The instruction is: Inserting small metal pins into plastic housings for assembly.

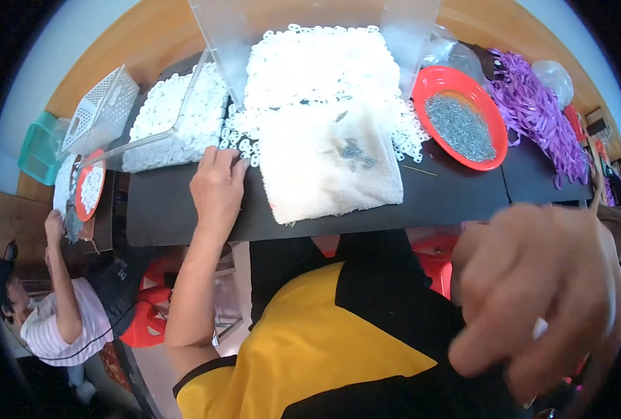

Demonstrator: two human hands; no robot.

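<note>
Before wooden panelling (150, 35), left hand (217, 183) on dark table (457, 199) near white cloth (300, 160).

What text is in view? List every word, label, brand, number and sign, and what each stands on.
Co-worker's dark trousers: a small pale mark, too small to read.
Clutter at the right edge: too small and blurred to tell whether it carries lettering.
Folded white towel, red bowl, large clear bin: no lettering that I can make out.
Nothing to quote: no legible text anywhere.
</note>
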